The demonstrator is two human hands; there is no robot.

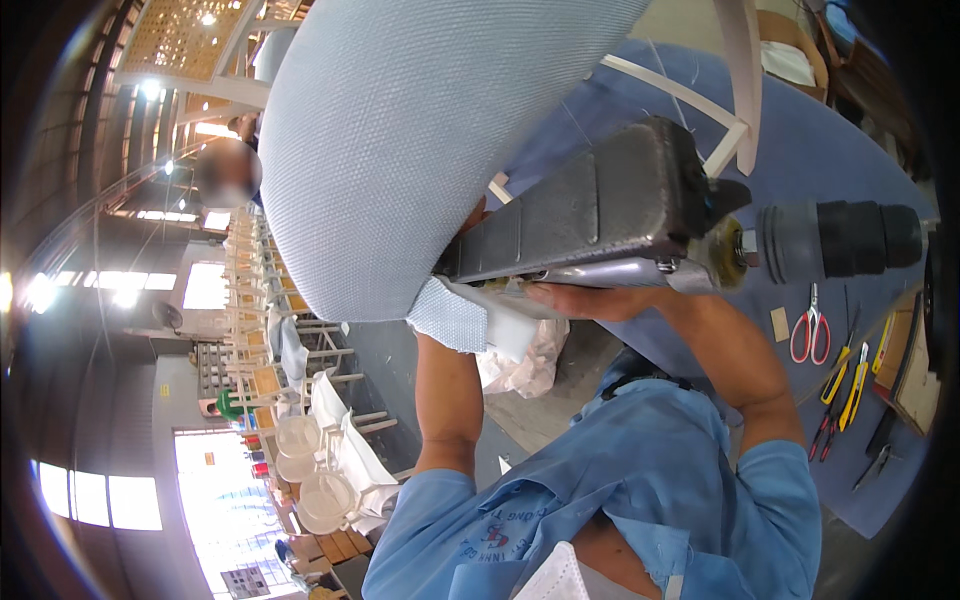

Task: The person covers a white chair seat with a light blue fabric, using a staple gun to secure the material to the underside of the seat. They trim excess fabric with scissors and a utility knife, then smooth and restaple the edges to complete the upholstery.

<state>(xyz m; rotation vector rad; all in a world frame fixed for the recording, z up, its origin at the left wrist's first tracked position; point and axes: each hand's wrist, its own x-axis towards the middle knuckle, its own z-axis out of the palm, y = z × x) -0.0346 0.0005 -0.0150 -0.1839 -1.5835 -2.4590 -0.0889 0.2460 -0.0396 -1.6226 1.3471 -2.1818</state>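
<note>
Right hand [590, 297]: fingers wrapped from below around a dark grey, long-bodied pneumatic stapler [600, 215], its black hose coupling [840, 238] projecting toward the right edge of the view. The grip appears set to press the tool's nose against the seat rim.

Left hand [470, 222]: mostly hidden behind the fabric; whether its fingers are spread or pinching cannot be told. It seems to brace the cushion from beneath.

Large rounded seat cushion covered in pale blue-grey woven fabric [410, 140]: held up over the table, top centre of view, a loose fabric flap [452, 315] hanging at its lower edge beside the stapler nose, likely awaiting fixing.

Table [830, 140]: covered in blue cloth. White wooden chair frame [745, 80] lies toward its far edge.

Near the table's right edge: red-handled scissors [810, 330], yellow-handled pliers [850, 385], laid within reach.

Background left: stacked white chair frames [270, 300]; another person [228, 172], standing well apart.
</note>
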